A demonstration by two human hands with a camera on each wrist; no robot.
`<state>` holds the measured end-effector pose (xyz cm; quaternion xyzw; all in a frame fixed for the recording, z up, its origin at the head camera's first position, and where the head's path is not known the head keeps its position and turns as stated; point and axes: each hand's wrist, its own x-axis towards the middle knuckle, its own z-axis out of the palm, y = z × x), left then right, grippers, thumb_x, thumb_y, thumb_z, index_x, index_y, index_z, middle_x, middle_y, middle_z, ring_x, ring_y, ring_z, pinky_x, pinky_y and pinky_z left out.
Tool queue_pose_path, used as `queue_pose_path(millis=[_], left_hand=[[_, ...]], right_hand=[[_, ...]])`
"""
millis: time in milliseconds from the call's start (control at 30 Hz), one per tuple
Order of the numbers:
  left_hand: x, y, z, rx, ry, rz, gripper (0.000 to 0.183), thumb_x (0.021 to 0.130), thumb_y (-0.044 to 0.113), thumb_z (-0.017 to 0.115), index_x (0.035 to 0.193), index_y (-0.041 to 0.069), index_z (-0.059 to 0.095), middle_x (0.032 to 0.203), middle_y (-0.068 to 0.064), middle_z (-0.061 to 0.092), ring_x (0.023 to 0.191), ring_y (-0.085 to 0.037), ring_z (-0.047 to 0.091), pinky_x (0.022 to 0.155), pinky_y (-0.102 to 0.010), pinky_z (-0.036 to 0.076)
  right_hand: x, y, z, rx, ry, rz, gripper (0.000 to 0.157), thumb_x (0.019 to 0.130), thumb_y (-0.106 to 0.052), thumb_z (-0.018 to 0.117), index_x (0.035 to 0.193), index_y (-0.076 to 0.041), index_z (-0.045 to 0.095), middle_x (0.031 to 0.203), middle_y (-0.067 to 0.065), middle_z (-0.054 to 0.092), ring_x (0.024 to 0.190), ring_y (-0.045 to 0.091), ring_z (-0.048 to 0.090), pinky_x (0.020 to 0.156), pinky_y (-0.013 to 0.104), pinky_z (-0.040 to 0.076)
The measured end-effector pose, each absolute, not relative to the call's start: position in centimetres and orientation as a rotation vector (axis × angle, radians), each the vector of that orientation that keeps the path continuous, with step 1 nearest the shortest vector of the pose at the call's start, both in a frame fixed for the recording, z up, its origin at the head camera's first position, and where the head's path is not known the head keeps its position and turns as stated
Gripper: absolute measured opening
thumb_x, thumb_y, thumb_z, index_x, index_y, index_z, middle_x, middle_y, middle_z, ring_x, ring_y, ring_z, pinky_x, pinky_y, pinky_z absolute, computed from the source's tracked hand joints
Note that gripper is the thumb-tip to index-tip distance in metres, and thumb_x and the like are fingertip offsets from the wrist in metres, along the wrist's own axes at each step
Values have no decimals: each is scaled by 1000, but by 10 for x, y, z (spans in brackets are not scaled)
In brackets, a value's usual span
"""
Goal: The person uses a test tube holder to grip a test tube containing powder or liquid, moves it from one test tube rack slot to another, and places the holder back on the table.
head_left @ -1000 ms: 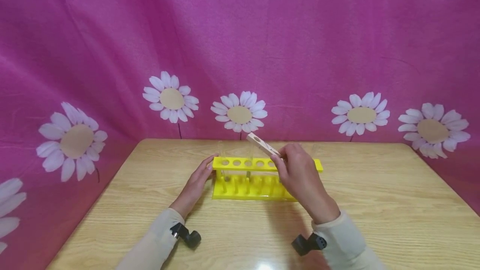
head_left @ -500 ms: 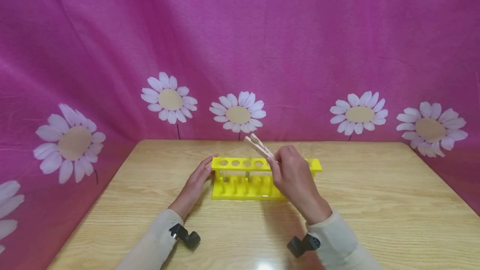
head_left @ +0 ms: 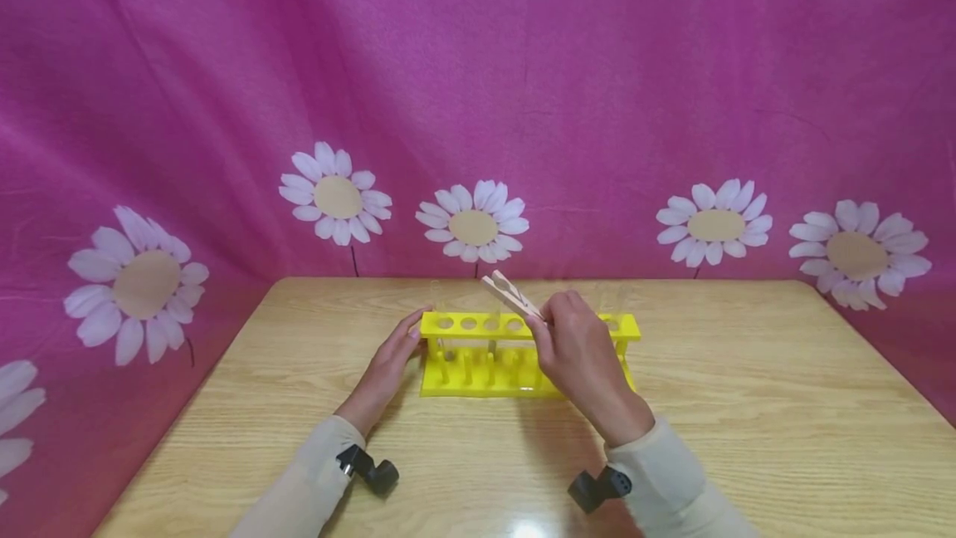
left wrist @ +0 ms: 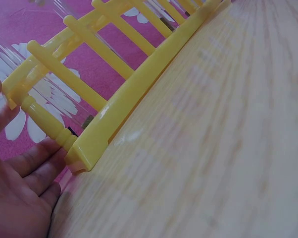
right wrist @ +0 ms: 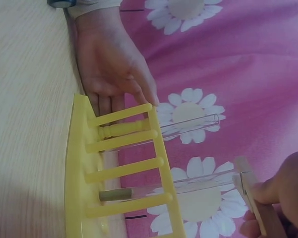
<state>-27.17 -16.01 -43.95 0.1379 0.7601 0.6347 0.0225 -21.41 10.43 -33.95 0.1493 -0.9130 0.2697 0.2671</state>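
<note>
On the table, a yellow test tube rack [head_left: 627, 328] stands upright between the hands. My left hand [head_left: 384, 376] touches its left end; in the left wrist view the extended fingers [left wrist: 32, 158] lie beside the end post. My right hand [head_left: 586, 364] holds a wooden test tube clamp [head_left: 511, 295] above the rack, tip pointing up and left. A clear test tube [right wrist: 203, 183] with an olive-brown bottom stands in the rack, its top beside the clamp's tip; whether they touch, I cannot tell. Another test tube [right wrist: 196, 124] stands at the left end. My right hand hides part of the rack.
The wood-grain table [head_left: 747, 405] spreads around the rack. Behind it hangs a pink cloth [head_left: 597, 106] with printed daisies. Faint clear tubes [head_left: 620, 299] show at the rack's right end.
My right hand has moved slightly left with the clamp, showing more of the rack's right end. The clamp's tip has shifted left and slightly down. My left hand stays at the rack.
</note>
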Motion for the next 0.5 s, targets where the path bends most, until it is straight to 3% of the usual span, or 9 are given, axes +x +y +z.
queue_pose_path(millis=[500], left_hand=[[-269, -160, -437, 431, 2340, 1970, 51, 104, 43, 34, 150, 21, 33, 155, 3, 32, 140, -20, 30, 116, -48, 20]], right_hand=[[-216, 103, -346, 388, -2546, 664, 19, 87, -13, 71, 82, -4, 55, 74, 4, 47, 59, 16, 41, 52, 26, 40]])
